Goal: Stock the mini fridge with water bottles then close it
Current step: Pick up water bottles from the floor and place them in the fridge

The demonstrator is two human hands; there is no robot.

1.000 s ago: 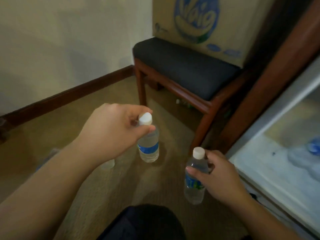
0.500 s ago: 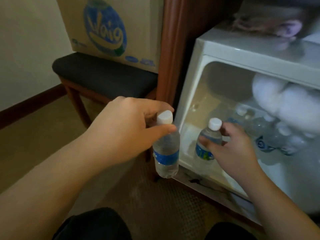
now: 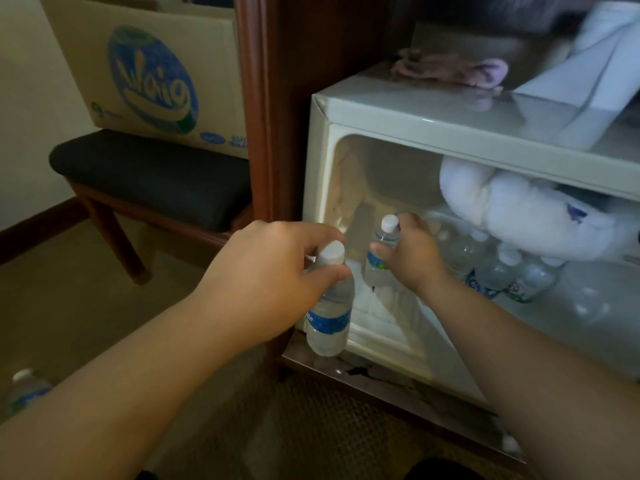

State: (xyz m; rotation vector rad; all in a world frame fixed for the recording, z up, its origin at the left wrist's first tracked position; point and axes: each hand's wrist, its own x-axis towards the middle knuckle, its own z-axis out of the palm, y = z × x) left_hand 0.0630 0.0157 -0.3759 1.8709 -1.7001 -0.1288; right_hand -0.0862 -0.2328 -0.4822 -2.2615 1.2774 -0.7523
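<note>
The white mini fridge (image 3: 433, 123) stands open inside a wooden cabinet. My right hand (image 3: 414, 258) is inside its left part, gripping an upright water bottle (image 3: 381, 247) with a white cap and blue label. My left hand (image 3: 273, 275) holds a second water bottle (image 3: 330, 317) by its neck, just outside the fridge's lower left corner. Several more bottles (image 3: 491, 268) lie on the fridge floor to the right, under a thick lump of white frost (image 3: 519, 213).
A wooden chair (image 3: 152, 178) with a dark cushion stands left of the cabinet, carrying a cardboard box (image 3: 145, 64) with a blue logo. One more bottle (image 3: 26, 389) sits on the carpet at the lower left. A pink cloth (image 3: 450, 69) lies on the fridge top.
The view turned from the chair to the fridge. My right hand carried its bottle deeper into the fridge, and my left hand brought its bottle up to the fridge's front edge.
</note>
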